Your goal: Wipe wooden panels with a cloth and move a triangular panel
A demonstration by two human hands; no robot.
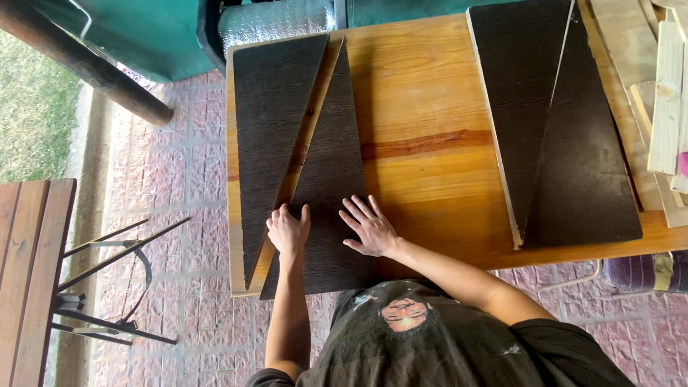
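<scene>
Head view shows both of your hands lying flat with fingers spread, gripping nothing, on one dark triangular board [326, 193] at the near edge of the wooden table [423, 143]: your left hand [288, 231] on its left edge, your right hand [369, 227] on its right side. Four dark triangular boards lie on that table in two pairs. A second one [269, 122] sits just left of yours, and two more [566, 122] lie together toward the table's right end, beside pale wood strips [666, 100].
</scene>
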